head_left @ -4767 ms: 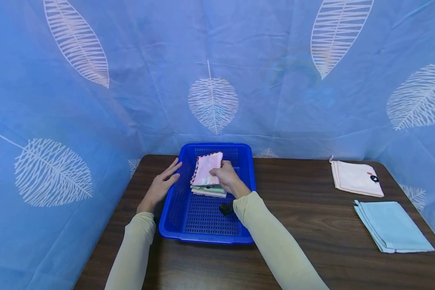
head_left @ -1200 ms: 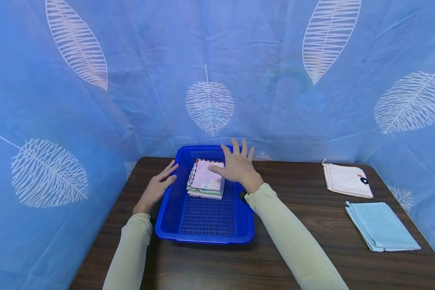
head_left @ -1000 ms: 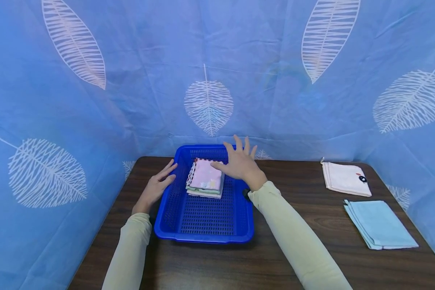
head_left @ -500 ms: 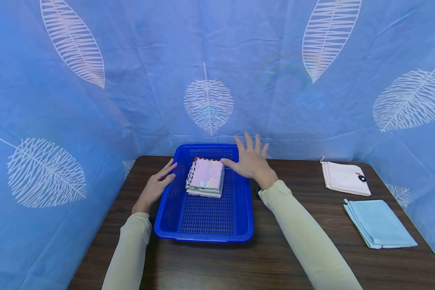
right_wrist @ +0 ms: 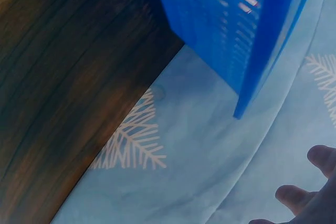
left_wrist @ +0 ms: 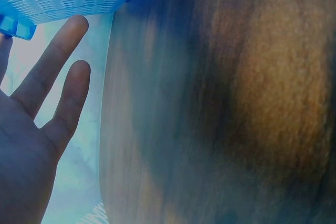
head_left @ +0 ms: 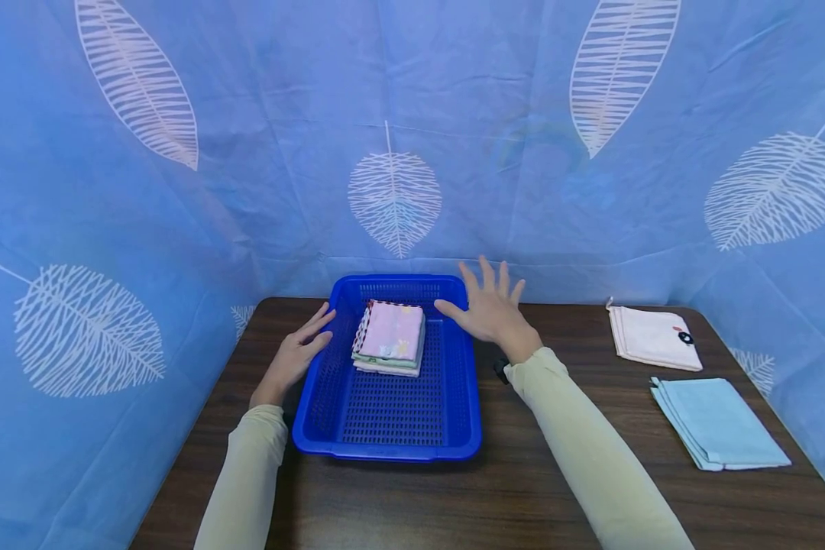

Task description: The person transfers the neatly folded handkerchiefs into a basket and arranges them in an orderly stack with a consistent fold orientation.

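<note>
A blue plastic basket [head_left: 389, 451] with slotted walls stands on the table. In its back half lies a small stack of folded cloths: a pink towel [head_left: 388, 332] with a checkered edge on top, a green one and a whitish one beneath. My left hand [head_left: 292, 363] is at the basket's left rim with fingers stretched out; the left wrist view shows spread fingers [left_wrist: 50, 72] beside the basket's wall. My right hand [head_left: 495, 313] is held over the right rim, fingers spread, holding nothing. Only some of its fingertips [right_wrist: 294, 198] show in the right wrist view.
To the right on the dark wooden table [head_left: 564, 443] lie a folded white towel [head_left: 656, 338] with a black mark and a folded light-blue towel [head_left: 718, 424]. A blue curtain [head_left: 495, 191] with white leaves hangs behind and along both sides.
Earlier my right hand gripped the pink towel over the stack. It has let go and moved right to the rim; the towel now lies flat on the stack. The left hand stays put.
</note>
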The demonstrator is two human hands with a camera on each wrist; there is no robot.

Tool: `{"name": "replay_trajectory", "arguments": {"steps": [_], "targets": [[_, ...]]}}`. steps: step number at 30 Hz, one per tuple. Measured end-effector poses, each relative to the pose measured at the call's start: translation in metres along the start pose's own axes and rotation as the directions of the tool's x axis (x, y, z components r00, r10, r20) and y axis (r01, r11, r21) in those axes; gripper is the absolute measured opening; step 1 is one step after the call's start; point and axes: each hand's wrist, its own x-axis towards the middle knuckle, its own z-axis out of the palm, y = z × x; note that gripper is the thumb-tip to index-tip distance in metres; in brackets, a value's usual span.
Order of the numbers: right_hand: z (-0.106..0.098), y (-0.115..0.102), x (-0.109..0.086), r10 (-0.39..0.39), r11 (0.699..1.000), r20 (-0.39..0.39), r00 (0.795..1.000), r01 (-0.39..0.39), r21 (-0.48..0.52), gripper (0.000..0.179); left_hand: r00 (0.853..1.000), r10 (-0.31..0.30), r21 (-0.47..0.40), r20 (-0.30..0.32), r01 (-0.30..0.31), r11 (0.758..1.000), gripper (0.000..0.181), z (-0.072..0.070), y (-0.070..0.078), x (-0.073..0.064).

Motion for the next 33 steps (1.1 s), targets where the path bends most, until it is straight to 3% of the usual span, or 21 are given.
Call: {"name": "replay_trajectory", "arguments": {"steps": [3, 10, 13, 19, 28, 33], "targets": [[0.000, 0.007, -0.002, 0.002, 1.000, -0.008, 1.000, -0.002, -0.003, 0.099, 1.000, -0.001, -0.005, -0.001, 0.001, 1.000, 0.050, 0.000, -0.003, 0.001], [0.001, 0.025, -0.006, 0.037, 0.999, 0.005, 0.999, -0.037, 0.010, 0.100, 1.000, 0.004, -0.023, -0.019, -0.005, 1.000, 0.050, 0.006, -0.035, 0.015], [0.001, 0.031, -0.008, 0.038, 0.999, 0.007, 0.999, -0.038, 0.004, 0.100, 0.999, 0.019, -0.011, -0.035, -0.020, 1.000, 0.050, 0.007, -0.040, 0.016], [0.001, 0.038, -0.014, 0.025, 1.000, -0.006, 1.000, -0.025, -0.015, 0.099, 0.997, 0.046, -0.005, -0.063, -0.046, 0.999, 0.050, 0.008, -0.042, 0.015], [-0.004, 0.054, -0.024, 0.038, 0.999, -0.024, 0.999, -0.039, -0.019, 0.095, 0.998, 0.021, -0.020, -0.053, -0.022, 1.000, 0.049, 0.008, -0.042, 0.015], [-0.007, 0.064, -0.030, 0.042, 0.999, -0.025, 0.999, -0.043, -0.018, 0.096, 1.000, -0.003, -0.022, -0.023, 0.003, 1.000, 0.050, 0.005, -0.028, 0.011]]}}
